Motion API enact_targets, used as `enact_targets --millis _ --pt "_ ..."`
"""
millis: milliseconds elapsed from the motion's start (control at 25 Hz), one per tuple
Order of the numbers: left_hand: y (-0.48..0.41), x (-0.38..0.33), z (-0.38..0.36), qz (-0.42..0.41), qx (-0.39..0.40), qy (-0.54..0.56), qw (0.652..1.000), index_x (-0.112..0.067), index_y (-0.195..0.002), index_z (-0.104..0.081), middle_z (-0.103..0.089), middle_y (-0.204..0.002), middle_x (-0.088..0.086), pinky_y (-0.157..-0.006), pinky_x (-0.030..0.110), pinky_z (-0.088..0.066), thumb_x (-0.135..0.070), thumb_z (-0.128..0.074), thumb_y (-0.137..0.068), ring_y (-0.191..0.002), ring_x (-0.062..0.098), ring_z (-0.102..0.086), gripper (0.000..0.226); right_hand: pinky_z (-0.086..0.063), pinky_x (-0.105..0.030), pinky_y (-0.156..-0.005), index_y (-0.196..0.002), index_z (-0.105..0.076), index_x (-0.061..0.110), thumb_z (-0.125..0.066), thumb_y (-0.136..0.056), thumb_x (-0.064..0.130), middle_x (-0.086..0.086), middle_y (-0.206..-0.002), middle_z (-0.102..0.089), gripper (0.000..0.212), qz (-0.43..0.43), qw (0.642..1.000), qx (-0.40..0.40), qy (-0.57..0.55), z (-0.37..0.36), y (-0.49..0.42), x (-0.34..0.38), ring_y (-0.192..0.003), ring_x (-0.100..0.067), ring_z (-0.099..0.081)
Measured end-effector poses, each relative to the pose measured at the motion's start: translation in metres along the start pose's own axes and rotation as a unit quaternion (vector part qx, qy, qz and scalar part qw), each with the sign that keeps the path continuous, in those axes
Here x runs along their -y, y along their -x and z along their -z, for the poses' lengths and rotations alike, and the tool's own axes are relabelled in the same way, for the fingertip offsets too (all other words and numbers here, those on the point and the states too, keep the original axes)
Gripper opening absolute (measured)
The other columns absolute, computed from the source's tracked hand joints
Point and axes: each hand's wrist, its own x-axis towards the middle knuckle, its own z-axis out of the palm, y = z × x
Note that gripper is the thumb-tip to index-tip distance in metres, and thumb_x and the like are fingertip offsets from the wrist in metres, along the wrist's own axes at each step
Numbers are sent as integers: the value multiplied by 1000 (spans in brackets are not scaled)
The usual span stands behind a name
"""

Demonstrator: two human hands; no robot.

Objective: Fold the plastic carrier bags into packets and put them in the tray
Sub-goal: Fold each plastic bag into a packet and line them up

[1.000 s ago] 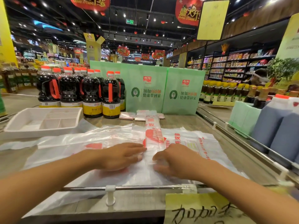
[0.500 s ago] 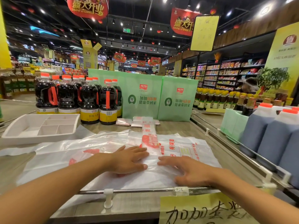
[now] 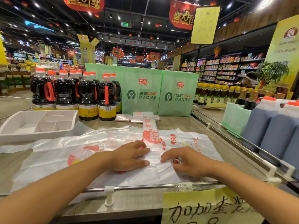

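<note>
- Hands lie side by side on plastic near the front edge of the surface [image 3: 176, 124]. Both forearms are cut off by the bottom of the view.
- The left hand [image 3: 131, 156] is flat, palm down, with fingers a little spread. It presses the near end of a folded strip [image 3: 150, 135] of carrier bag and grips nothing.
- The right hand [image 3: 186, 162] sits just beside it, fingers bent, their tips on the film where a flap lifts. Its thumb is hidden under the palm, so I cannot tell whether it pinches the plastic or only presses it.
- The strip runs straight away from the hands, which cover its near end.
- More bags [image 3: 56, 152] lie spread under the hands and out to the left. The clear film overlaps, so their number and edges are hard to make out.
- The tray [image 3: 32, 126] stands beyond and well left of the left hand. Its left corner is cut by the frame.
- Folded packets [image 3: 137, 118] lie on the surface past the strip's far end, outside the tray and partly hidden by the strip.
- Dark bottles [image 3: 87, 97] stand behind the tray.
- A rail [image 3: 145, 186] crosses nearer than the hands. A handwritten sign [image 3: 210, 207] below the right forearm is cut off at the bottom.
</note>
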Motion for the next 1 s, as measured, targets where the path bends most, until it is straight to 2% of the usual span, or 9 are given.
enact_targets --millis 120,240,440,520,640,720,840,920,1000 --pt "7 -1 5 -25 -28 18 999 -27 -155 -42 -33 -150 -9 -115 27 -30 -65 -50 -94 -136 9 -36 72 -54 -30 -95 -112 -75 34 -71 -93 27 19 -117 -70 21 3 1000 -27 -2 -1 -10 1 -109 0 -63" --pt "12 -1 6 -42 -54 27 997 -24 -145 -56 -45 -141 -11 -107 23 -38 -60 -59 -94 -125 6 -47 63 -55 -32 -81 -102 -78 32 -71 -89 39 18 -100 -71 16 19 998 -52 17 -2 -18 4 -92 -4 -65" --pt "14 -3 9 -42 -67 48 996 -30 -145 -55 -49 -141 -15 -108 26 -39 -68 -64 -87 -125 4 -49 71 -50 -19 -71 -92 -79 32 -73 -89 32 29 -83 -68 6 71 989 -105 73 -10 -20 5 -77 0 -64" --pt "15 -5 8 -49 -77 65 994 -31 -142 -57 -51 -137 -16 -107 24 -39 -67 -67 -85 -123 3 -50 69 -50 -16 -72 -90 -79 33 -72 -93 27 31 -82 -67 10 28 994 -108 6 -9 -18 6 -80 0 -66" --pt "14 -4 7 -55 -96 82 990 -30 -133 -64 -55 -130 -16 -103 24 -43 -67 -70 -83 -116 2 -54 62 -55 -23 -73 -93 -79 34 -66 -99 19 20 -90 -75 21 -36 992 -84 -83 -7 -15 6 -82 -5 -69" --pt "11 -3 5 -61 -112 79 989 -29 -121 -70 -59 -121 -14 -96 26 -47 -63 -72 -84 -107 2 -57 50 -55 -26 -68 -89 -78 32 -62 -101 20 17 -86 -75 24 -58 988 -73 -120 -5 -13 9 -74 -7 -67" --pt "7 -5 4 -82 -144 77 983 -26 -95 -76 -63 -101 -13 -82 31 -49 -52 -70 -91 -89 4 -60 27 -51 -23 -64 -84 -78 13 -60 -103 23 6 -77 -73 27 -88 979 -61 -173 -4 -12 16 -65 -5 -61" --pt "7 -7 4 -87 -149 90 981 -25 -86 -76 -63 -95 -11 -79 33 -49 -51 -68 -93 -85 7 -60 28 -51 -24 -65 -89 -78 5 -60 -103 24 -5 -80 -74 30 -109 972 -54 -199 -5 -14 17 -66 -7 -61" --pt "7 -7 4 -94 -146 96 980 -23 -81 -77 -63 -93 -9 -78 31 -48 -50 -66 -95 -85 9 -59 32 -48 -21 -59 -88 -76 2 -59 -104 24 -6 -74 -69 32 -135 969 -50 -203 -7 -16 17 -59 -7 -55"
